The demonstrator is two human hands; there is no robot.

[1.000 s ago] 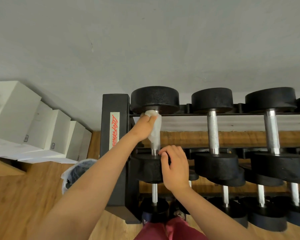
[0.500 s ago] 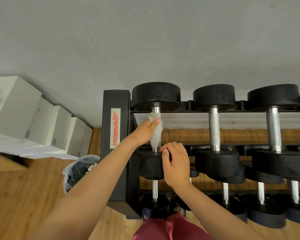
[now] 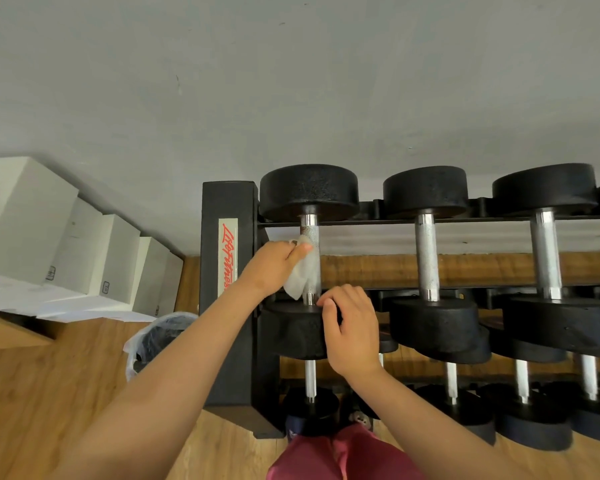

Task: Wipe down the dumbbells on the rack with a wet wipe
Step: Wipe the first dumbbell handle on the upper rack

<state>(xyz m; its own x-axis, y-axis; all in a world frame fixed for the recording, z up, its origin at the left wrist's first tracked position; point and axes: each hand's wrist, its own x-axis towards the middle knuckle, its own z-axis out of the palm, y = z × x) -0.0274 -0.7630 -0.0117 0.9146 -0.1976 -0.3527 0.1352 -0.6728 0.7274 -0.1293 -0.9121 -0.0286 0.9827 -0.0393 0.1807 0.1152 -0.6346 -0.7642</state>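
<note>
Pinching the wet wipe [image 3: 300, 277] between thumb and fingers, the left hand [image 3: 274, 268] is pressing it against the left side of the knurled steel handle [image 3: 309, 233] of the leftmost dumbbell [image 3: 326, 202] on the top tier of the rack [image 3: 229, 306]. The right hand [image 3: 352, 327] is curling its fingers over the near head [image 3: 291, 336] of that same dumbbell, steadying it.

Over the last second the wipe has been sliding away from the far end of the handle, just under the far head [image 3: 291, 188], toward the near end. It is now sitting around the middle, its loose tail hanging down to the near collar, and the far stretch of knurling is showing bare. The right hand is keeping the same hold throughout.

By my reading, the handle pass is running about half done, with the near stretch and both black heads probably still waiting. The neighbouring dumbbells [image 3: 426, 251] to the right are lying untouched by either hand, so most of the task is likely still lying ahead.
</note>
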